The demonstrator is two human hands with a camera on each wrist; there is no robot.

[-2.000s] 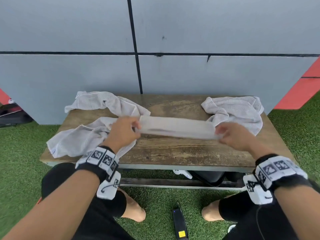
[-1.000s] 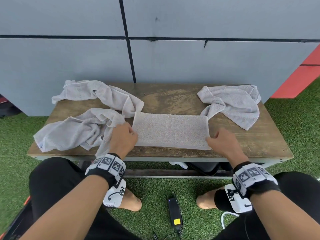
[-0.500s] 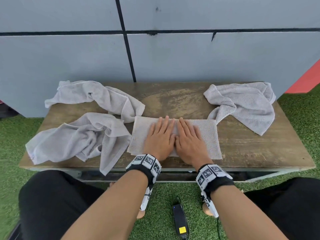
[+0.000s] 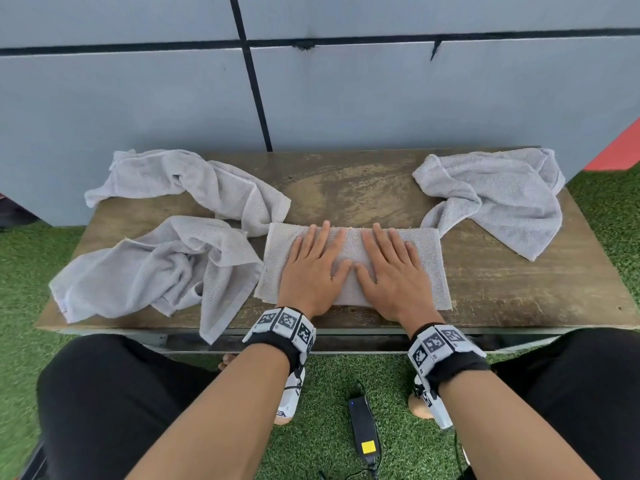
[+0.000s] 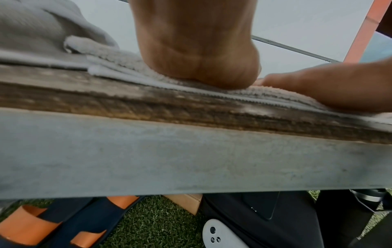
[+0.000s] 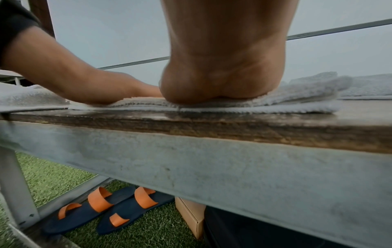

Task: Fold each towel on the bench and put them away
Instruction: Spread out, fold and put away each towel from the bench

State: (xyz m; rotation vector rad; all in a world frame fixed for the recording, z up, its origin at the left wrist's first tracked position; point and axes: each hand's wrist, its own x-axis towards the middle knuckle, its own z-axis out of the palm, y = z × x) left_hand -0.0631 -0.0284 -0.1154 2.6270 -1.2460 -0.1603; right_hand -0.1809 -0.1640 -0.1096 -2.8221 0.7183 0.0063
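Bench (image 4: pixel 502 292) of brown wood holds four gray towels. Three loose towels lie around the hands: one (image 4: pixel 152 271) just left of them, one (image 4: pixel 194 181) behind that, and one (image 4: pixel 498 195) off to the right. Under the hands lies the folded towel (image 4: pixel 433 271), near the front edge. Both the left hand (image 4: pixel 311 271) and the right hand (image 4: pixel 394 275) press flat on it, side by side, fingers straight, gripping nothing.

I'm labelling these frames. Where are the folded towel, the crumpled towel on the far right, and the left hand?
folded towel (image 4: pixel 429 268): head view, bare right end.
crumpled towel on the far right (image 4: pixel 502 199): head view, middle.
left hand (image 4: pixel 311 271): head view, back of hand.
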